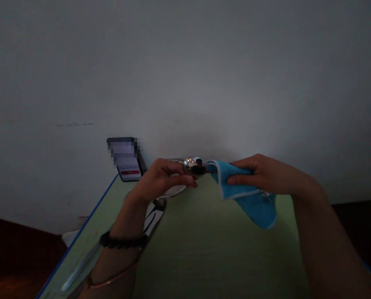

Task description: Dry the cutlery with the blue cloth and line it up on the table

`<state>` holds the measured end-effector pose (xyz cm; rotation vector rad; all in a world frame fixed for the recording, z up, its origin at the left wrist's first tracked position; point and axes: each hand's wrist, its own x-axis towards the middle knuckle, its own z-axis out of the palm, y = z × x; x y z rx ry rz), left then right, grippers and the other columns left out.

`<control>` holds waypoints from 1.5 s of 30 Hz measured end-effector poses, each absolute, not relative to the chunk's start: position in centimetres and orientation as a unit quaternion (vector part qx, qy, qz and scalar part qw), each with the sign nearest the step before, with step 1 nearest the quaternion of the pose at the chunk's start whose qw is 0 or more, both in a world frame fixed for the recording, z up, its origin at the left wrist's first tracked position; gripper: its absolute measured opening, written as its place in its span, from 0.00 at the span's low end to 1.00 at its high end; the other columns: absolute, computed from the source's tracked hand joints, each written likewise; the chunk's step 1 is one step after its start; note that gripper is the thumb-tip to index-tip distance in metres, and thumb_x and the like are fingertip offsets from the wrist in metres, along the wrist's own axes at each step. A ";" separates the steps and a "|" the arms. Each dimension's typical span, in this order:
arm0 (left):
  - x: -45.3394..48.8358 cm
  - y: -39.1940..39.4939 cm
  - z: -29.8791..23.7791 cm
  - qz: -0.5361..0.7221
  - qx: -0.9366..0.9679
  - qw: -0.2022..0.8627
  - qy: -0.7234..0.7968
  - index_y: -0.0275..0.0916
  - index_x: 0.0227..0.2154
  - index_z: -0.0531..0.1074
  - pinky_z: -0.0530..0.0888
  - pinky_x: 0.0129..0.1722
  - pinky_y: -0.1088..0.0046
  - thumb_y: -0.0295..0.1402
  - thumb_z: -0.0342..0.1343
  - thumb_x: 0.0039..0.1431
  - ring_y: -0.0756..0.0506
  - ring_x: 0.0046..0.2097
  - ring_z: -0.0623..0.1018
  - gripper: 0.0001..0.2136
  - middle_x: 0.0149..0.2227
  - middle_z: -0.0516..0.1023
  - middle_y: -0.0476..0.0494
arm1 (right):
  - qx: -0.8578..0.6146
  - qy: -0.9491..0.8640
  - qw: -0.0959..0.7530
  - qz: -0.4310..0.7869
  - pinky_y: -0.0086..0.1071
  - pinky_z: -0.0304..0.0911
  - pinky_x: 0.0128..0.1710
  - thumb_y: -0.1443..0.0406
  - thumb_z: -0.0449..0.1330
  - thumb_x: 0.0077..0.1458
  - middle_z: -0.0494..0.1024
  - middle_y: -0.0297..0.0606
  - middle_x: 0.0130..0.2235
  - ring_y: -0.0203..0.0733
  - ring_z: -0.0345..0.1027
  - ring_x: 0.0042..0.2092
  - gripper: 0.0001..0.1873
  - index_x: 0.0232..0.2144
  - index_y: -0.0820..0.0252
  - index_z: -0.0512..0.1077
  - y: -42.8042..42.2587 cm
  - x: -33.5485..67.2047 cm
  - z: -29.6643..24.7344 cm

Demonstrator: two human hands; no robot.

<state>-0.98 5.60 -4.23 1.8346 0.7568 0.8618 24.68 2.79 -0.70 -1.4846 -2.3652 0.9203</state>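
My left hand (163,178) is closed around the handle of a shiny metal spoon (194,165), whose bowl points right. My right hand (260,174) grips a blue cloth with a white edge (250,199). The cloth's upper corner touches the spoon's bowl and the rest hangs down over the pale green table (204,249). A dark bead bracelet (123,241) and a thin bangle sit on my left wrist.
A phone (127,160) leans against the grey wall at the table's back left corner. A white plate (173,191) lies under my left hand, with more cutlery (156,211) beside my forearm. The table's blue left edge (89,220) borders a dark floor.
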 end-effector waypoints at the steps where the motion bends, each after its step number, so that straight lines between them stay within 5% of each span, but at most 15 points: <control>1: -1.1 5.6 -4.2 0.355 0.748 0.463 0.315 0.35 0.24 0.78 0.71 0.34 0.78 0.27 0.61 0.47 0.51 0.30 0.75 0.02 0.26 0.79 0.47 | -0.507 -0.796 0.099 0.315 0.26 0.54 0.20 0.46 0.52 0.48 0.71 0.32 0.25 0.34 0.63 0.25 0.23 0.35 0.56 0.72 2.9 25.0 -0.8; 30: -0.2 5.3 -4.3 0.234 0.806 0.460 0.288 0.36 0.30 0.78 0.70 0.31 0.77 0.33 0.57 0.52 0.50 0.30 0.75 0.07 0.27 0.79 0.47 | -0.424 -0.848 0.104 0.301 0.26 0.53 0.23 0.50 0.49 0.54 0.66 0.30 0.24 0.31 0.59 0.24 0.18 0.28 0.59 0.65 3.0 23.2 -1.8; 45: -0.7 5.7 -4.8 0.245 0.798 0.462 0.299 0.38 0.30 0.77 0.70 0.41 0.71 0.32 0.55 0.54 0.48 0.37 0.76 0.07 0.33 0.79 0.46 | -0.437 -0.863 0.119 0.224 0.26 0.50 0.23 0.54 0.49 0.55 0.67 0.30 0.22 0.30 0.58 0.22 0.16 0.27 0.59 0.66 2.4 22.4 -1.5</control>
